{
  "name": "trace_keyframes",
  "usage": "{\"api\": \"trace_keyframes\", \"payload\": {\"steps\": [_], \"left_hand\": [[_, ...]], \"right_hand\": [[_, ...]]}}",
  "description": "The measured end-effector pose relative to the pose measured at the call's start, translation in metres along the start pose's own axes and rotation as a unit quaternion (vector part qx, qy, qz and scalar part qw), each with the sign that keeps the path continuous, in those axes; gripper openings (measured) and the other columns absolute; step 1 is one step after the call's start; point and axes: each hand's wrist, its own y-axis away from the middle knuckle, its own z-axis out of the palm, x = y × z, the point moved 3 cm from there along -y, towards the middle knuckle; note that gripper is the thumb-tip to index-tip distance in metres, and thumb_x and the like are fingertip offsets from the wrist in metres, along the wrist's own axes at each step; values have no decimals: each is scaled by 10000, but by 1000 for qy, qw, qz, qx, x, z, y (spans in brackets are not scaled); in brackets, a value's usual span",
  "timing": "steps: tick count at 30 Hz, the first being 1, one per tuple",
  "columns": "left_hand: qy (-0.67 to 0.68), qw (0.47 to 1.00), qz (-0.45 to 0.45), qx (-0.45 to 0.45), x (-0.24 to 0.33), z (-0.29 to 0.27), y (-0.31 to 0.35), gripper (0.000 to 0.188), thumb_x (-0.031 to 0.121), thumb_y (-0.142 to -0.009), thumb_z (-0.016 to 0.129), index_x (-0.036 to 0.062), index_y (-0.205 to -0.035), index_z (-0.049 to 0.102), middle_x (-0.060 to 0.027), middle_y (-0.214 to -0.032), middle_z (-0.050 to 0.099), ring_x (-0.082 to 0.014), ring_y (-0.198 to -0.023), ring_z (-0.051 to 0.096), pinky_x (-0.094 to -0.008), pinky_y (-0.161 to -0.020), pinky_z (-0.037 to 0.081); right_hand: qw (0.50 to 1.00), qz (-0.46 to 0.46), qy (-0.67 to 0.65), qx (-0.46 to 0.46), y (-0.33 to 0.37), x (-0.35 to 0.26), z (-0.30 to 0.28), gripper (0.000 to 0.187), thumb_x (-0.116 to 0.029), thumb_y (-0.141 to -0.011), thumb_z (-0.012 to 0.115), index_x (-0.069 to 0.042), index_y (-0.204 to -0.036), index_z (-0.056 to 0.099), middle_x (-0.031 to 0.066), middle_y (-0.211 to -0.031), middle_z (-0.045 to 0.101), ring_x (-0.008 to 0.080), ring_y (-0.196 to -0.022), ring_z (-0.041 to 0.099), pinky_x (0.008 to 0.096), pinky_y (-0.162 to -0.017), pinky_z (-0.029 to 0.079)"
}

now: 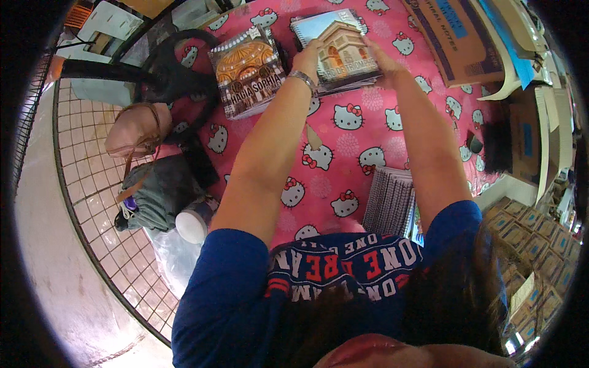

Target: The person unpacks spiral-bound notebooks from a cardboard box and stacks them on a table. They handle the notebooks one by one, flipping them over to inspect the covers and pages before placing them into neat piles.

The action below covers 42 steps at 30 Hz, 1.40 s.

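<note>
Reading the view as a clock face about its centre, the left hand [306, 60] lies along the left edge of a pile of spiral notebooks topped by a stone-arch cover [341, 48], the right hand [386, 66] along its right edge; the two flank the pile between them, though the fingertips are partly hidden and I cannot tell how hard they press; this pile sits between 12 and 1 o'clock, its lower copies slightly fanned out beneath the top one; just beside it, at 11, rests a second pile with a golden-domed interior on its cover [246, 69], tilted a little and touched by neither hand; nearer the body, between 3 and 4, a batch of wire-bound notebooks [386, 199] shows its coils, also untouched; all lie on a pink tablecloth with a cat-face print [331, 178]; judging from this layout, the work looks partway along: two piles appear gathered by cover, the arch one seems in the middle of being squared or placed, and the coil-side batch looks left to deal with, though whether it belongs to the same round is unclear; farther out, a brown cardboard carton [446, 38] stands between 1 and 2, and a beige pouch [138, 130] sits near 10
</note>
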Motion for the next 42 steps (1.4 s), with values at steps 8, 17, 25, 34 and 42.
{"api": "trace_keyframes", "payload": {"steps": [8,17,25,34,42], "left_hand": [[-201,943,133,228,18,-38,-30,655,328,-719,686,-131,-1149,501,-238,-982,632,-317,-933,632,-422,-832,478],[-508,618,511,314,128,-99,149,647,386,-811,667,-31,-1275,494,-271,-1344,434,-358,-1216,456,-375,-1033,349],[-573,723,320,217,95,-163,114,913,433,-801,662,22,-1458,179,-297,-1382,367,-385,-1275,394,-407,-1041,341],[-509,755,369,187,93,-178,116,871,435,-794,658,30,-1445,245,-254,-1428,336,-394,-1318,329,-433,-1080,271],[-784,467,394,111,46,-62,160,861,618,-741,627,278,-1451,277,-103,-1512,243,-404,-1387,172,-780,-957,95]], "right_hand": [[1000,1,-15,4,-11,-11,55,810,-787,-710,499,-136,-1187,565,96,-1143,607,254,-990,550,484,-845,428],[993,-91,74,12,-21,-46,17,819,-658,-805,518,-57,-1354,423,163,-1284,533,256,-1155,514,381,-922,442],[901,-237,298,208,-67,-38,43,1051,-672,-781,536,98,-1413,201,283,-1352,432,368,-1272,426,386,-1041,349],[880,-345,307,108,-77,-111,77,776,-659,-719,628,-150,-1292,511,128,-1221,574,283,-1153,523,392,-979,392],[812,-372,423,155,-126,-116,58,504,-570,-742,689,-93,-908,682,60,-880,625,186,-861,605,322,-807,467]]}}
